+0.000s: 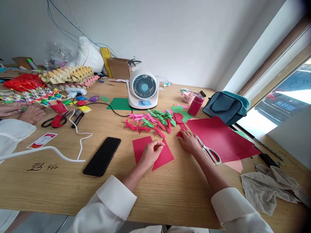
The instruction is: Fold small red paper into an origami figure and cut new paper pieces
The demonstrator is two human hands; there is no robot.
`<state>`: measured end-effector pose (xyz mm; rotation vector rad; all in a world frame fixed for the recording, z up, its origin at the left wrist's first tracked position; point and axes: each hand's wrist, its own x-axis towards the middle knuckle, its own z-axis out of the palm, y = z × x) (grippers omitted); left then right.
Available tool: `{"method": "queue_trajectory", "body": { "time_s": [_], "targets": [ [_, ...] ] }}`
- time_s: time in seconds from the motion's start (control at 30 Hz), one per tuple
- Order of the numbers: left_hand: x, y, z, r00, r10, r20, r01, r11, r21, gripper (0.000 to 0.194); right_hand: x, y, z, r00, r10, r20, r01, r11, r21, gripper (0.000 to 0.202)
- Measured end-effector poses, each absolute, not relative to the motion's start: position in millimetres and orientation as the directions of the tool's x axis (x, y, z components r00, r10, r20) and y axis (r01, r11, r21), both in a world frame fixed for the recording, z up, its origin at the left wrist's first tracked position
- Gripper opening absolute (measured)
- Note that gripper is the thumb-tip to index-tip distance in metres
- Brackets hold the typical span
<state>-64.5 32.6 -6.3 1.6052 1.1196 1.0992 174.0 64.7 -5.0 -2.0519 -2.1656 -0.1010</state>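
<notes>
My left hand (pixel 151 152) is over two small sheets of red paper (pixel 141 145) near the table's front middle. Its fingers are pinched together, and whatever they may hold is too small to make out. To the right, my right hand (pixel 189 141) lies over a small piece of red paper (pixel 179 133), its fingers extended. Silver scissors (pixel 211 153) rest beside that wrist, partly on a large red sheet (pixel 221 139). Behind both hands lies a pile of folded green, pink and red paper pieces (pixel 157 119).
A black phone (pixel 102 156) lies left of my left hand. A white fan (pixel 143 89) stands at the back, with a red can (pixel 195 105) and teal bag (pixel 225 106) to its right. Another person's hands (pixel 31 113) are at far left. A crumpled cloth (pixel 267 186) lies right.
</notes>
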Motion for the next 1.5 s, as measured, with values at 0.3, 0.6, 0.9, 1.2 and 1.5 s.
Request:
{"method": "queue_trajectory", "body": {
  "time_s": [0.3,0.6,0.9,1.2,1.5],
  "targets": [
    [-59.6,23.7,-2.3,0.254,0.944,0.209,0.16,-0.255,0.954,0.013,165.7,48.5,-12.0,-0.064,0.984,0.164,0.996,0.074,-0.057,0.045],
    [-75.7,34.8,13.5,0.088,0.949,0.304,0.104,-0.312,0.944,0.014,115.1,26.7,-4.4,-0.399,0.877,0.268,0.875,0.451,-0.174,0.045],
    [-119.9,66.3,19.8,-0.235,0.931,0.281,0.177,-0.244,0.954,0.019,78.3,-20.6,-0.1,-0.679,0.721,0.138,0.682,0.689,-0.245,0.056],
    [-123.6,68.3,11.4,-0.089,0.962,0.258,0.454,-0.192,0.87,0.017,136.8,-61.6,6.7,-0.617,0.765,0.184,0.733,0.644,-0.219,0.054],
    [-107.0,52.4,11.8,0.095,0.895,0.436,0.842,-0.306,0.444,0.02,143.1,-72.3,10.8,-0.507,0.843,0.179,0.822,0.535,-0.196,0.044]
  ]
}}
